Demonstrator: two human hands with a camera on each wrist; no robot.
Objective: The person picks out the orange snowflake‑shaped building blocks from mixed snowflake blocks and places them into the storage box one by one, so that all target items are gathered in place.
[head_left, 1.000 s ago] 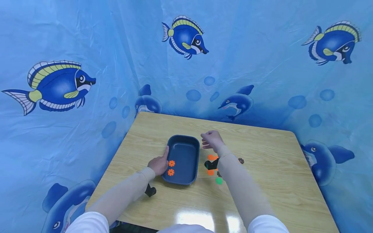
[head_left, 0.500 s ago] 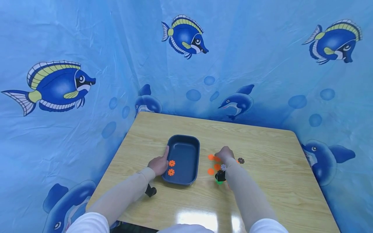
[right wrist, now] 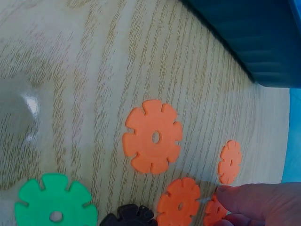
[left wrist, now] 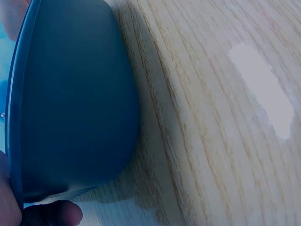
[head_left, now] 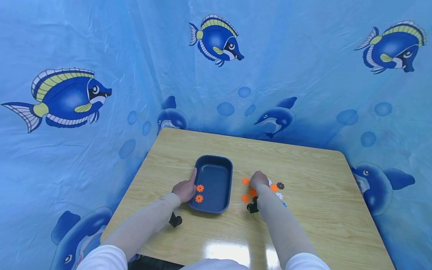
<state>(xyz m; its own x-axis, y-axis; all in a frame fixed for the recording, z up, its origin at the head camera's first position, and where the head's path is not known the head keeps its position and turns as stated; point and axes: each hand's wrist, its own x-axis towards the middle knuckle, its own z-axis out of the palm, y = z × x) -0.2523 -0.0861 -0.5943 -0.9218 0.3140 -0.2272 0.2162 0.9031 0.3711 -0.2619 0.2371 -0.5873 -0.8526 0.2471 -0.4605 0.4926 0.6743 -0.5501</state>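
My left hand [head_left: 184, 191] grips the left rim of a dark blue rectangular tray [head_left: 216, 180]; in the left wrist view a fingertip [left wrist: 70, 213] shows below that rim. Two orange notched interlocking discs [head_left: 200, 188] lie inside the tray at its left side. To the tray's right, my right hand [head_left: 259, 180] reaches down among loose discs. Its thumb and fingers pinch at an orange interlocking disc [right wrist: 214, 213], which is partly hidden by them. Nearby lie another orange disc [right wrist: 153, 136], a green disc [right wrist: 56, 202] and a black disc [right wrist: 129, 216].
Around the right hand and forearm are a dark brown disc [head_left: 280, 185], a white disc [head_left: 279, 195] and part of a blue one [head_left: 284, 204]. The wooden table [head_left: 314, 198] meets a blue fish-print sheet [head_left: 303, 75] behind it.
My right hand has gone from beside the tray's upper right rim down and rightward to the loose discs, its fingers closing at an orange one. The left hand stays on the rim.
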